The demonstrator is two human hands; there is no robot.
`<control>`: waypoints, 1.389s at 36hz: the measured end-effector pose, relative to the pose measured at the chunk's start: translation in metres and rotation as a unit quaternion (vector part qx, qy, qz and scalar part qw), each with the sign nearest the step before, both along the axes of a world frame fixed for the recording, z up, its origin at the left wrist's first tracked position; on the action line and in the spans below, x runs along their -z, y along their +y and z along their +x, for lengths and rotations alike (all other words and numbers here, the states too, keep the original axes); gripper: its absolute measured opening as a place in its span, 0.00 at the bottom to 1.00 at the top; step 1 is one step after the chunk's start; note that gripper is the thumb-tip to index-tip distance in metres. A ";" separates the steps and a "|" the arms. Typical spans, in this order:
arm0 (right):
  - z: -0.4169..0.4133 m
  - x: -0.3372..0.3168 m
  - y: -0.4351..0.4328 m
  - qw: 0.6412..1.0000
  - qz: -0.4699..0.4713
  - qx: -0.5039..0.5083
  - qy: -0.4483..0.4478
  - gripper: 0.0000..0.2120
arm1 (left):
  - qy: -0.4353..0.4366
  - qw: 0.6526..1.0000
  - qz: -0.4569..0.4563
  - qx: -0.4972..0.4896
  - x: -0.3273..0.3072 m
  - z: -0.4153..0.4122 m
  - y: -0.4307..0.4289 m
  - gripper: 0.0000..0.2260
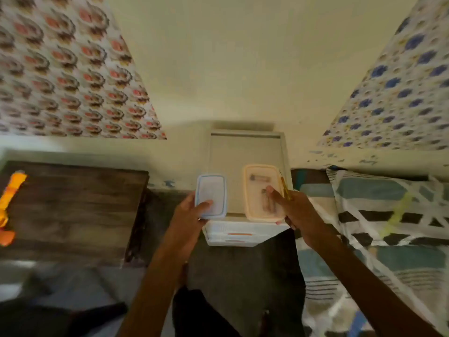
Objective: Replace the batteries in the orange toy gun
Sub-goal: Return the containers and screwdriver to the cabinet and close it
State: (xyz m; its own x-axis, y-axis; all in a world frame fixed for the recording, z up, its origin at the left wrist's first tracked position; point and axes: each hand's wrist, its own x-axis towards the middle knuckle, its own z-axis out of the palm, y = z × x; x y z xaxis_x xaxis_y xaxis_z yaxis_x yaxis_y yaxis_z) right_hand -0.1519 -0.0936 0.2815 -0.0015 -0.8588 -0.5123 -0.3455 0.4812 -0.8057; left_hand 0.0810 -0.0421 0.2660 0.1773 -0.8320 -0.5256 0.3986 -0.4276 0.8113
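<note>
My left hand [192,212] grips a small clear box with a blue-rimmed lid [211,196] by its near end, thumb on top. My right hand [291,207] holds a clear box with an orange-rimmed lid [263,192], thumb on the lid; batteries [261,178] show dimly through it. A yellow-handled tool [284,187], perhaps a screwdriver, is in the same hand beside the box. The orange toy gun [11,203] lies on the dark wooden table [77,210] at the far left, away from both hands.
A white drawer unit [245,147] stands against the wall ahead, under the two boxes. A bed with a patterned cover [379,215] is on the right. Patterned curtains [60,69] hang at both sides. My dark trousers [243,276] fill the bottom centre.
</note>
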 end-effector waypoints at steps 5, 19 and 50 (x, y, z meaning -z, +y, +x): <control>-0.034 0.024 0.027 0.997 0.043 -0.053 -0.017 0.17 | 0.003 0.999 0.026 -0.037 0.029 -0.041 0.068 0.15; -0.060 0.086 0.098 0.994 0.083 -0.075 0.008 0.13 | 0.047 0.994 0.091 -0.047 0.104 -0.065 0.127 0.15; 0.006 0.160 -0.044 0.990 -0.056 0.042 0.126 0.22 | -0.315 0.945 0.063 -0.066 0.154 -0.044 -0.064 0.18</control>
State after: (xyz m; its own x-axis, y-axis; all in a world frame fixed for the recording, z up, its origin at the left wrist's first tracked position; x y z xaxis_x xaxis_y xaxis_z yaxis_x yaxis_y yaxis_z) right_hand -0.1460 -0.1377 0.1212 -0.1906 -0.9013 -0.3889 -0.5058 0.4297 -0.7480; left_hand 0.0371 -0.1066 0.1123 0.5860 -0.7183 -0.3751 -0.0890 -0.5171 0.8513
